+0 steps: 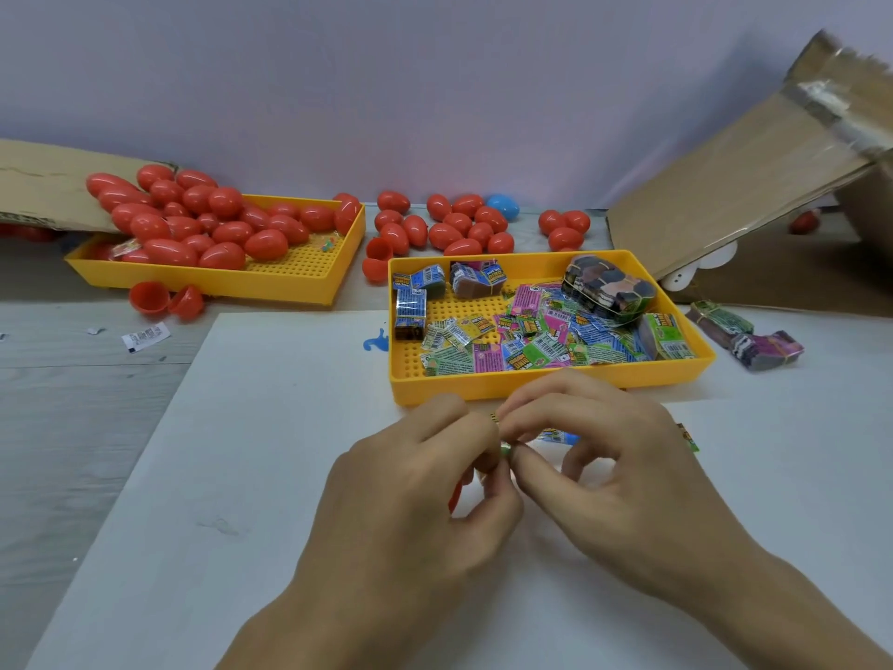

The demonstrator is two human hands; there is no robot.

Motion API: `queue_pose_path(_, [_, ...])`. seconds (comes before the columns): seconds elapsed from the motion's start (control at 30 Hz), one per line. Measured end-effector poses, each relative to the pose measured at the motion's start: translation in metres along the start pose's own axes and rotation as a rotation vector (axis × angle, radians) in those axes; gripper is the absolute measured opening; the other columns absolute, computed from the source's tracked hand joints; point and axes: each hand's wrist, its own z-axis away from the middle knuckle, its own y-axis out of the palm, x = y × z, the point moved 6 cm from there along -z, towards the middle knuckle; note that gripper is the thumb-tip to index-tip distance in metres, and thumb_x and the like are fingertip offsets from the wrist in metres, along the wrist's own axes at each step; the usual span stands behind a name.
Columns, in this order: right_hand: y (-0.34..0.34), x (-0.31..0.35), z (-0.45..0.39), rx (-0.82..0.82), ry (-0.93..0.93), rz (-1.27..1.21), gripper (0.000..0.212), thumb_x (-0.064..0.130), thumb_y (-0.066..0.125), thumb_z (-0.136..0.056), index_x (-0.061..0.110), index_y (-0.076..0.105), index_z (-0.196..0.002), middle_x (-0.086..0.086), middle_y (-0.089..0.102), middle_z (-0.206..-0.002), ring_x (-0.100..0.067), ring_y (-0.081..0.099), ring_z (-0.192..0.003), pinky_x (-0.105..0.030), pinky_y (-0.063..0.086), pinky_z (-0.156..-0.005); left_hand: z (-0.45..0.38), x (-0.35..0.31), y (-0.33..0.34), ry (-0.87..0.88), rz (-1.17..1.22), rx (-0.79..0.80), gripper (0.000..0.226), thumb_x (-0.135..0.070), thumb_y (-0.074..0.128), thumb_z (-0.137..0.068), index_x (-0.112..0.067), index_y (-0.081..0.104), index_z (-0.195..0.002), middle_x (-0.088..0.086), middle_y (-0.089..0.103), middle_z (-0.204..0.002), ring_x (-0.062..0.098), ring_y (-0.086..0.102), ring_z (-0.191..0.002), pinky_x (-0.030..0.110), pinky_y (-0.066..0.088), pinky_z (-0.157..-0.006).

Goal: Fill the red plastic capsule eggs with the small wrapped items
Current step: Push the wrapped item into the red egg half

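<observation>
Pinching one small wrapped item (500,435) between both hands at lower centre: left hand (425,481) also cups a red egg half (456,495), just below the wrapper; right hand (599,461) equally near.

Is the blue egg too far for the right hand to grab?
Probably not, but it's a stretch. The blue egg lies past the yellow tray, and the right hand is busy pinching a small wrapped item.
</observation>
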Motion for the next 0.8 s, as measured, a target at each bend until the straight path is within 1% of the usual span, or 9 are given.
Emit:
queue_pose_path(0.13, [-0.005, 0.001, -0.002, 0.012, -0.003, -0.032, 0.011, 0.013, 0.071, -0.075, 0.021, 0.075, -0.08, 0.011, 0.069, -0.087, -0.013, 0.066, -0.088, -0.034, 0.049, -0.047, -0.002, 0.001, -0.006, 0.014, -0.03, -0.012, 0.014, -0.029, 0.058, -0.08, -0.022, 0.055, -0.069, -0.011, 0.047, -0.069, 0.01, 0.043, -0.055, 0.034, 0.041, -0.043])
queue_pose_path(0.23, [-0.006, 0.0, -0.002, -0.021, 0.028, -0.009, 0.006, 0.017, 0.071, -0.075, 0.022, 0.075, -0.077, 0.012, 0.07, -0.077, -0.011, 0.067, -0.079, -0.033, 0.049, -0.049, 0.0, 0.001, -0.005, -0.004, 0.031, -0.012, 0.013, -0.032, 0.061, -0.079, -0.024, 0.055, -0.071, -0.01, 0.049, -0.07, 0.009, 0.047, -0.057, 0.022, 0.041, -0.047])
queue_pose_path(0.3, [-0.007, -0.003, 0.0, -0.062, 0.064, -0.019, 0.011, 0.011, 0.075, -0.077, 0.022, 0.075, -0.077, 0.013, 0.07, -0.073, -0.008, 0.068, -0.07, -0.027, 0.05, -0.051, -0.001, 0.01, 0.0, -0.185, 0.404, -0.001, 0.008, -0.027, 0.065, -0.073, -0.028, 0.058, -0.077, -0.009, 0.055, -0.072, 0.006, 0.05, -0.062, 0.014, 0.041, -0.055])
queue_pose_path(0.37, [-0.01, -0.007, 0.0, -0.119, 0.11, -0.061, 0.024, 0.004, 0.076, -0.078, 0.027, 0.075, -0.081, 0.012, 0.071, -0.074, -0.011, 0.068, -0.066, -0.022, 0.05, -0.052, -0.003, 0.024, 0.01, -0.413, 0.844, 0.002, 0.031, -0.009, 0.059, -0.06, -0.035, 0.062, -0.075, -0.007, 0.062, -0.077, 0.016, 0.057, -0.073, 0.023, 0.046, -0.059])
queue_pose_path(0.43, [-0.014, -0.005, 0.0, -0.162, 0.113, -0.098, 0.022, 0.01, 0.074, -0.078, 0.031, 0.075, -0.082, 0.012, 0.072, -0.077, -0.014, 0.068, -0.065, -0.025, 0.052, -0.053, -0.002, 0.034, 0.014, -0.528, 1.04, -0.052, 0.04, -0.001, 0.049, -0.056, -0.032, 0.064, -0.076, -0.003, 0.066, -0.083, 0.022, 0.061, -0.079, 0.029, 0.05, -0.061])
queue_pose_path(0.53, [-0.019, 0.0, -0.001, -0.187, 0.107, -0.111, 0.02, 0.014, 0.073, -0.077, 0.033, 0.077, -0.08, 0.013, 0.073, -0.075, -0.015, 0.068, -0.066, -0.031, 0.053, -0.055, -0.002, 0.036, 0.012, -0.487, 1.041, -0.113, 0.026, -0.005, 0.055, -0.074, -0.016, 0.059, -0.097, 0.001, 0.07, -0.095, 0.018, 0.069, -0.085, 0.028, 0.056, -0.073])
queue_pose_path(0.6, [-0.019, 0.002, -0.001, -0.186, 0.109, -0.118, 0.018, 0.016, 0.073, -0.077, 0.033, 0.077, -0.082, 0.014, 0.072, -0.074, -0.014, 0.069, -0.066, -0.031, 0.053, -0.055, -0.001, 0.04, 0.013, -0.499, 1.034, -0.141, 0.025, -0.008, 0.068, -0.075, -0.014, 0.06, -0.098, 0.007, 0.073, -0.1, 0.023, 0.071, -0.093, 0.029, 0.058, -0.08])
queue_pose_path(0.7, [-0.02, 0.003, -0.001, -0.186, 0.115, -0.116, 0.016, 0.021, 0.069, -0.077, 0.032, 0.078, -0.084, 0.015, 0.072, -0.073, -0.015, 0.069, -0.067, -0.031, 0.053, -0.055, -0.002, 0.044, 0.009, -0.504, 0.996, -0.184, 0.033, -0.019, 0.085, -0.065, -0.017, 0.069, -0.095, 0.008, 0.073, -0.096, 0.028, 0.072, -0.092, 0.031, 0.06, -0.074])
queue_pose_path(0.8, [-0.021, 0.002, -0.001, -0.196, 0.114, -0.128, 0.016, 0.02, 0.068, -0.078, 0.033, 0.077, -0.085, 0.014, 0.071, -0.07, -0.012, 0.069, -0.063, -0.025, 0.052, -0.054, -0.004, 0.041, 0.005, -0.461, 0.96, -0.198, 0.029, -0.028, 0.084, -0.063, -0.026, 0.075, -0.09, 0.002, 0.073, -0.092, 0.022, 0.073, -0.089, 0.028, 0.06, -0.071])
